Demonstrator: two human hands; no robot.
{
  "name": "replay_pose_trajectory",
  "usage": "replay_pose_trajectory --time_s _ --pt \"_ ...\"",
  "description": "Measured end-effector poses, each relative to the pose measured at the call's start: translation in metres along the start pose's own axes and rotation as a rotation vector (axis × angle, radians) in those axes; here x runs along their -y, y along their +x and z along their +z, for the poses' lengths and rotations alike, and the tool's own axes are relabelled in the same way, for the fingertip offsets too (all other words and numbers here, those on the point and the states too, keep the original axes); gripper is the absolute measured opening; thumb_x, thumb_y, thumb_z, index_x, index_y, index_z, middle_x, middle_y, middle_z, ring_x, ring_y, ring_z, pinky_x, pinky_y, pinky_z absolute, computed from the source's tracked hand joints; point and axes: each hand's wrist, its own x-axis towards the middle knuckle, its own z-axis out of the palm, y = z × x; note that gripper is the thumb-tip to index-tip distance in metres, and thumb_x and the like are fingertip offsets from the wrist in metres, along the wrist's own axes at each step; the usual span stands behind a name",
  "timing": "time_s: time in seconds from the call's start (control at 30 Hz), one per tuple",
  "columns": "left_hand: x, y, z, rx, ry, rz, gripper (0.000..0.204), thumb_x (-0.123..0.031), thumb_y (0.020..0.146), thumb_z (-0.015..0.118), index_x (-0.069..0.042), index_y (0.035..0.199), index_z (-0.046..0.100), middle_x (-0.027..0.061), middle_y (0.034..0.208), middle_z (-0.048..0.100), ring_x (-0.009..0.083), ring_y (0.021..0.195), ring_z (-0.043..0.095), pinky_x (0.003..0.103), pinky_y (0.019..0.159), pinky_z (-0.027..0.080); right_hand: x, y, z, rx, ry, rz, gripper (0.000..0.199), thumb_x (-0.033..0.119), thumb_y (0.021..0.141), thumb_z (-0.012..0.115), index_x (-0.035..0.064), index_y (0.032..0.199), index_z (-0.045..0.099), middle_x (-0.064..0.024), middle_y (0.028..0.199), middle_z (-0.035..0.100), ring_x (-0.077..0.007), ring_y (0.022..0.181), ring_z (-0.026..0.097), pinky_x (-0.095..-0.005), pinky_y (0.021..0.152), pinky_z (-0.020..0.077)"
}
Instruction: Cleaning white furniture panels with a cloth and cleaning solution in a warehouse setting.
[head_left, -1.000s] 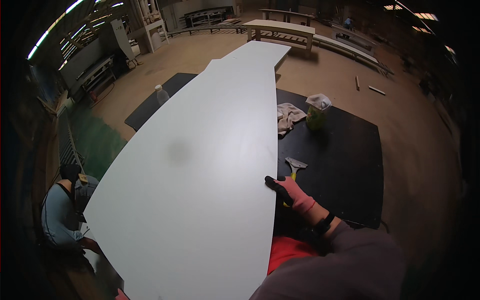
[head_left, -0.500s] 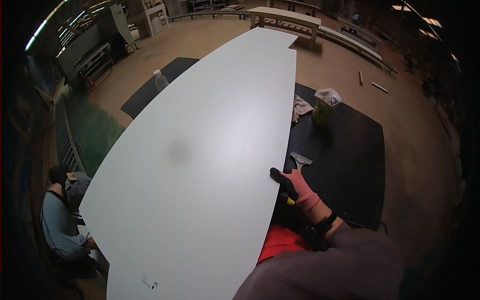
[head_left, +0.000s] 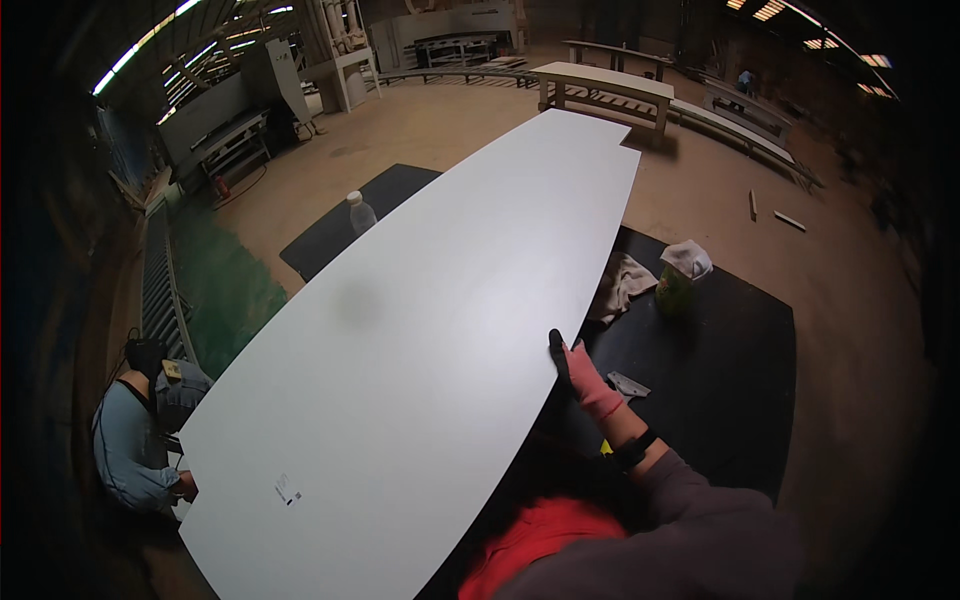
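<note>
A large, smooth white panel (head_left: pixel 430 320) with a small printed label (head_left: pixel 289 493) stretches from the lower edge of the picture to the far middle. My right hand (head_left: pixel 583 375), in a pink glove with black fingers, grips its right edge. The thumb lies against the top face; the other fingers are hidden by the panel. Beside that hand, a scraper (head_left: pixel 630 385) with a wide head rests on a black tabletop (head_left: pixel 730 340). My left hand is out of view.
On the black top stand a crumpled rag (head_left: pixel 625 285) and a green bottle (head_left: pixel 676 295) capped with white cloth. A clear bottle (head_left: pixel 361 213) stands past the panel's left edge. Another person (head_left: pixel 135 440) bends low at left, near a roller conveyor (head_left: pixel 162 270). A bench (head_left: pixel 610 85) stands far off.
The view has tilted up, so the surroundings sit lower. More of the rag now shows past the panel's right edge. My right hand, still gripping that edge, is farther forward relative to the scraper.
</note>
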Motion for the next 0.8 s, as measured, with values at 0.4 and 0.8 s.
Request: replay_pose_trajectory --time_s 0.4,0.8 --pt "-0.060 0.055 0.048 -0.086 0.327 0.189 0.036 -0.029 0.092 0.047 0.000 0.109 0.058 0.0202 0.115 0.056 0.0367 0.105 0.050 0.051 0.089 0.038 0.029 0.122 0.058 -0.236 -0.303 0.135 0.089 0.042 0.086 0.055 -0.0150 0.135 0.009 -0.0333 0.141 0.018 -0.0405 0.134 0.020 -0.0393 0.109 0.0245" --pt "-0.059 0.081 0.112 -0.409 0.654 0.069 0.038 -0.026 0.091 0.046 -0.001 0.118 0.054 0.0186 0.122 0.052 0.0375 0.114 0.043 0.054 0.094 0.032 0.045 0.172 0.081 -0.294 -0.460 0.211 0.079 0.041 0.086 0.051 -0.0083 0.138 0.017 -0.0297 0.142 0.022 -0.0386 0.134 0.021 -0.0468 0.109 0.0176"
